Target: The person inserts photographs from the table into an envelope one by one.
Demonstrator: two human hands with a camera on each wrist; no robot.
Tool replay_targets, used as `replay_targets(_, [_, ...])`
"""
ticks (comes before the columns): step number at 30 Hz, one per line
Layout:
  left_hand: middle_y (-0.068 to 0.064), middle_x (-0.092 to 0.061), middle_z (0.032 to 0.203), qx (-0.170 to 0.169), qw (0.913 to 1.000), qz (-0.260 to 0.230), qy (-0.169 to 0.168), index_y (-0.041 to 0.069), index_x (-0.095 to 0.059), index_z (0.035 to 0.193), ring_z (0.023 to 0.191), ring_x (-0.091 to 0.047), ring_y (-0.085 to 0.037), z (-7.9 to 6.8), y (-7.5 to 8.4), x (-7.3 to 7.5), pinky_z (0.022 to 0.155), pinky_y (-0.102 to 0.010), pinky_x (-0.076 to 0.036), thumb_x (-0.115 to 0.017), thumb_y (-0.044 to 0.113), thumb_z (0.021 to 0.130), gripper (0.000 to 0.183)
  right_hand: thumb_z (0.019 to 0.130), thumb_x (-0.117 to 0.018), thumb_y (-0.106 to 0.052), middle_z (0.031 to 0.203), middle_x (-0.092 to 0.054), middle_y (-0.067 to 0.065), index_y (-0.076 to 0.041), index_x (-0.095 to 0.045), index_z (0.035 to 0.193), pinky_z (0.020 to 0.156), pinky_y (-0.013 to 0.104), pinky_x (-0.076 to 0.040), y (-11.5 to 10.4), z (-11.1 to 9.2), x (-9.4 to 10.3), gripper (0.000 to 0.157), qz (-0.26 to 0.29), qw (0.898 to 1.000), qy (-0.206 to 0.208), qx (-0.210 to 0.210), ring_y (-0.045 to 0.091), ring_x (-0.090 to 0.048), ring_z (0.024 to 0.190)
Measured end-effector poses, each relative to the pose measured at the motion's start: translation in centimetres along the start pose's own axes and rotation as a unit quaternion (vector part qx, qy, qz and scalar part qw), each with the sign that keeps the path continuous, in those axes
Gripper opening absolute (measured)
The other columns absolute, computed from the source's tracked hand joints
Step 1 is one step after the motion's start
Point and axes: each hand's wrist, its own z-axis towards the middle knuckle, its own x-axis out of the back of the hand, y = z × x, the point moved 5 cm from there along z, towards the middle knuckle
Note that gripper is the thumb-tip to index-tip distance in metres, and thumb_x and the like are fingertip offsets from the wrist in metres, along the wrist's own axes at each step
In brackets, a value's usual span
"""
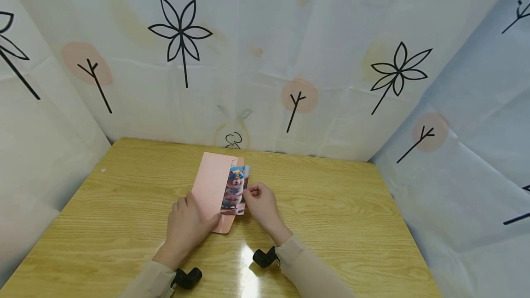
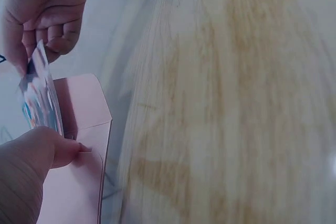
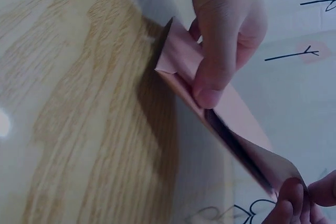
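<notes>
A pink envelope (image 1: 210,180) is held over the wooden table, its flap folded out on the right side. My left hand (image 1: 186,222) grips the envelope's near end, thumb at the edge of its opening. Partly inside that opening sits a picture card (image 1: 235,190) of a furry animal in sunglasses. My right hand (image 1: 262,206) pinches the card's right edge between thumb and fingers. In the left wrist view the card (image 2: 39,100) stands out of the envelope (image 2: 84,111), bent slightly. The right wrist view shows the left thumb (image 3: 210,95) at the envelope's mouth.
The wooden table (image 1: 331,224) reaches to white cloth walls (image 1: 265,59) printed with black flowers and twigs at the back and sides. Black wrist cameras (image 1: 188,278) sit at both sleeves. A small pale speck (image 1: 103,169) lies at the table's far left.
</notes>
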Motion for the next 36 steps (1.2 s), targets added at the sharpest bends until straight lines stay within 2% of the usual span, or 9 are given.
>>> replay_targets(5, [-0.034,-0.049,0.102,0.005,1.0,0.004,-0.006,-0.018,-0.039,0.124,0.092,-0.05,-0.046,0.1,0.0,0.1,0.075,-0.057,-0.042,-0.075,0.061,0.068,0.104,0.092,-0.063,-0.016,0.081,-0.067,0.012,0.0,-0.067,0.095,0.062,0.039,-0.055,-0.6,0.2,-0.2,0.017,0.029,0.999,-0.018,-0.007,0.038,-0.067,0.074])
replay_targets(9, [-0.033,-0.049,0.1,0.004,1.0,0.002,-0.003,-0.018,-0.04,0.122,0.091,-0.051,-0.047,0.0,0.1,0.2,0.074,-0.057,-0.042,-0.075,0.061,0.068,0.102,0.092,-0.063,-0.009,0.086,-0.069,0.019,0.007,-0.067,0.098,0.068,0.046,-0.056,-0.5,0.6,-0.5,0.017,0.033,0.999,-0.027,-0.023,0.041,-0.067,0.075])
replay_targets(14, [-0.033,-0.049,0.1,0.001,0.9999,-0.011,-0.005,-0.018,-0.04,0.121,0.091,-0.051,-0.047,-0.1,0.2,0.1,0.075,-0.056,-0.042,-0.075,0.06,0.069,0.101,0.089,-0.063,-0.003,0.082,-0.069,0.018,0.008,-0.066,0.096,0.067,0.044,-0.056,-0.2,1.2,-1.0,0.013,0.027,0.998,-0.019,-0.046,0.039,-0.068,0.073])
replay_targets(20, [-0.032,-0.049,0.1,0.003,0.9998,-0.015,-0.012,-0.017,-0.04,0.119,0.091,-0.05,-0.045,0.0,0.2,-0.2,0.075,-0.055,-0.042,-0.074,0.06,0.069,0.098,0.088,-0.066,-0.004,0.077,-0.067,0.013,0.005,-0.065,0.095,0.063,0.038,-0.057,0.3,1.6,-1.9,0.011,0.042,0.997,-0.015,-0.07,0.032,-0.069,0.066])
replay_targets(29, [-0.031,-0.05,0.099,-0.008,0.9999,-0.014,-0.001,-0.016,-0.042,0.117,0.09,-0.05,-0.045,-0.1,0.3,-0.2,0.073,-0.054,-0.042,-0.075,0.06,0.067,0.097,0.088,-0.067,-0.003,0.075,-0.064,0.008,0.002,-0.063,0.094,0.057,0.03,-0.055,1.2,2.0,-2.9,0.009,0.04,0.997,-0.014,-0.064,0.017,-0.065,0.057])
replay_targets(36, [-0.03,-0.05,0.097,-0.011,0.9998,-0.016,0.003,-0.017,-0.043,0.117,0.089,-0.05,-0.045,-0.2,0.6,0.0,0.072,-0.054,-0.042,-0.076,0.06,0.066,0.098,0.087,-0.067,-0.004,0.074,-0.062,0.006,0.0,-0.063,0.093,0.055,0.027,-0.054,0.9,2.0,-3.5,0.008,0.016,0.998,-0.013,-0.054,0.014,-0.064,0.057])
